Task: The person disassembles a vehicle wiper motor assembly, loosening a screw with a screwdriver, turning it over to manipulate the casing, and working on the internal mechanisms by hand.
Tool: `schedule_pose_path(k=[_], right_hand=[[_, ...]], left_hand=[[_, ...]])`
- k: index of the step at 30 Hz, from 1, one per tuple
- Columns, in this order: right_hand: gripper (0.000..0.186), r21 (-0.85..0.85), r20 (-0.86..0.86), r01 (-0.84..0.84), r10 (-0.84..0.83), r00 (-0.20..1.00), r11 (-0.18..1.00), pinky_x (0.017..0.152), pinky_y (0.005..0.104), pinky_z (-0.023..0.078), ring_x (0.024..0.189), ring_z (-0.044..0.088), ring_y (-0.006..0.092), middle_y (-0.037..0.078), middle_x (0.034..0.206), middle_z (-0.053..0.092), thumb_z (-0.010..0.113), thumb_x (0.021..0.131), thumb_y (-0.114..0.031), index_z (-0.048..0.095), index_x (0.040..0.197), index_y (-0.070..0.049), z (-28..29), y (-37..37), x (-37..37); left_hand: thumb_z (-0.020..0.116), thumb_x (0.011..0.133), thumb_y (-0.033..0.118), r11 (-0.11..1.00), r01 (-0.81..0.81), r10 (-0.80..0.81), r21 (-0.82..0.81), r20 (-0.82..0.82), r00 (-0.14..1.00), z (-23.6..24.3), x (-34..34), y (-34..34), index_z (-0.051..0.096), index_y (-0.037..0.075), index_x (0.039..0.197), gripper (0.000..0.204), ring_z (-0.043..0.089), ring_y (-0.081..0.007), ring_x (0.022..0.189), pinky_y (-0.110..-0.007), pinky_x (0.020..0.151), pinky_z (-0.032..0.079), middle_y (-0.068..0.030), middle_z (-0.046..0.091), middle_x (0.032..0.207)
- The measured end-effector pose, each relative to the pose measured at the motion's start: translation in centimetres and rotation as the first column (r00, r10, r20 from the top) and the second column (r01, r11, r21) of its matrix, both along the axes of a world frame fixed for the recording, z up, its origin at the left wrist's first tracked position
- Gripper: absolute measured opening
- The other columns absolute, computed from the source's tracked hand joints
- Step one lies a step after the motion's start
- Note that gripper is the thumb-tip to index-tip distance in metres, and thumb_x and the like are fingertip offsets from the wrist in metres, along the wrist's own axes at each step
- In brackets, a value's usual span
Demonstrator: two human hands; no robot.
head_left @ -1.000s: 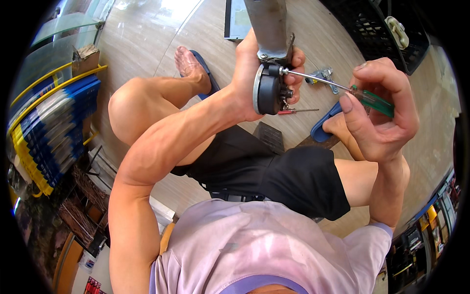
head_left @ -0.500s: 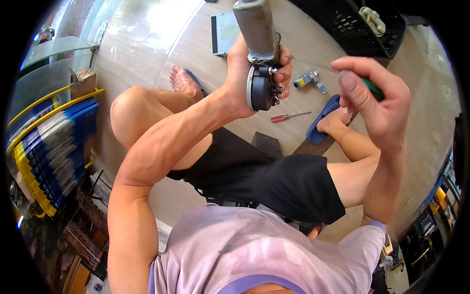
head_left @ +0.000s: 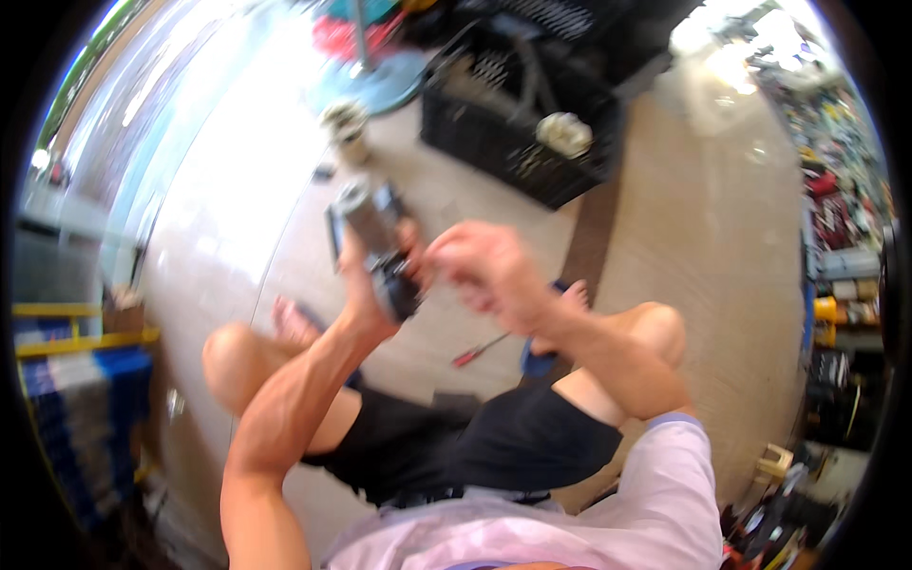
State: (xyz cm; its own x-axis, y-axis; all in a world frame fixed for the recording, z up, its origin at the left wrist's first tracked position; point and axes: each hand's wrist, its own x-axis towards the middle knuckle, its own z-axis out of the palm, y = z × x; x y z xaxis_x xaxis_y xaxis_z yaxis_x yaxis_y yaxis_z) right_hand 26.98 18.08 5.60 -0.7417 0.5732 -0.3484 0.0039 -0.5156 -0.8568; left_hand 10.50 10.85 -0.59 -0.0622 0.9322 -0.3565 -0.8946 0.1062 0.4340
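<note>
My left hand [head_left: 355,287] is wrapped round a motor-like part with a grey metal cylinder [head_left: 367,217] and a black round end [head_left: 397,290]. The cylinder points up and away from me. Close to the right of the black end is my right hand [head_left: 494,271], its fingers closed. Half a second ago these fingers held a green-handled screwdriver; motion blur and the fingers hide it now. Whether the right fingertips touch the part, I cannot tell.
A red-handled screwdriver [head_left: 467,358] lies on the tiled floor between my feet. Farther off stand a black plastic crate [head_left: 503,163], a cream-coloured part [head_left: 350,142] and a stand with a round base [head_left: 389,90]. At left is a yellow rack [head_left: 85,344]; crowded shelves line the right.
My right hand has moved left and in toward the part. The view has shifted, bringing the crate, stand and right-hand shelves more into sight. My left hand keeps its hold.
</note>
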Motion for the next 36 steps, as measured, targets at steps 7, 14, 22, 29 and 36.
schedule_pose_path(k=[7,14,22,29,36], right_hand=[[0.031,0.261,-0.015,-0.092,0.1,0.995,0.961,0.064,0.0238,0.043,0.073,0.052,0.0046,-0.003,0.08,0.062,0.065,0.102,-0.033,0.067,0.094,-0.003,-3.3,-1.3,-2.1],[0.041,0.044,0.066,-0.152,0.149,0.987,0.987,0.045,0.0227,0.032,0.051,0.04,0.0029,-0.003,0.072,0.057,0.059,0.103,-0.045,0.063,0.089,-0.006,-2.0,-1.0,-1.9],[0.034,0.288,-0.028,-0.181,0.197,0.98,0.94,0.062,0.0249,0.043,0.071,0.055,0.0069,-0.001,0.079,0.062,0.069,0.099,-0.036,0.067,0.093,-0.003,-4.4,-0.9,-1.7],[0.019,0.172,-0.06,-0.142,0.154,0.986,0.975,0.077,0.0278,0.052,0.082,0.06,0.0097,0.003,0.088,0.067,0.072,0.096,-0.016,0.068,0.101,0.002,-4.5,-0.8,-1.9],[0.024,0.138,-0.015,-0.133,0.136,0.991,0.982,0.07,0.026,0.048,0.079,0.058,0.0084,0.001,0.086,0.066,0.067,0.1,-0.024,0.068,0.098,0.001,-3.8,-0.4,-1.6]], left_hand=[[0.035,0.098,0.067,0.986,-0.164,0.155,0.0,-0.331,0.931,-0.5,-0.2,0.2,0.055,0.008,0.084,0.064,0.053,-0.0191,0.052,-0.032,0.042,0.044,-0.0042,0.053,0.064],[0.03,0.098,0.07,0.999,-0.024,0.036,0.037,-0.368,0.929,-1.8,-1.0,0.0,0.054,0.01,0.083,0.067,0.049,-0.0185,0.048,-0.032,0.042,0.042,-0.0036,0.05,0.061],[0.038,0.095,0.067,0.993,-0.039,-0.004,-0.112,-0.361,0.933,-2.1,-0.5,-1.0,0.053,0.011,0.08,0.06,0.051,-0.0197,0.048,-0.031,0.044,0.042,-0.0062,0.054,0.063],[0.04,0.094,0.067,0.98,0.002,-0.058,-0.2,-0.274,0.96,-3.5,-0.8,-0.6,0.054,0.011,0.076,0.06,0.05,-0.0191,0.048,-0.031,0.045,0.042,-0.0048,0.054,0.062],[0.043,0.095,0.065,0.985,0.003,-0.031,-0.172,-0.163,0.986,-3.8,-1.0,-0.1,0.055,0.012,0.075,0.058,0.052,-0.0198,0.048,-0.033,0.047,0.043,-0.0041,0.054,0.062]])
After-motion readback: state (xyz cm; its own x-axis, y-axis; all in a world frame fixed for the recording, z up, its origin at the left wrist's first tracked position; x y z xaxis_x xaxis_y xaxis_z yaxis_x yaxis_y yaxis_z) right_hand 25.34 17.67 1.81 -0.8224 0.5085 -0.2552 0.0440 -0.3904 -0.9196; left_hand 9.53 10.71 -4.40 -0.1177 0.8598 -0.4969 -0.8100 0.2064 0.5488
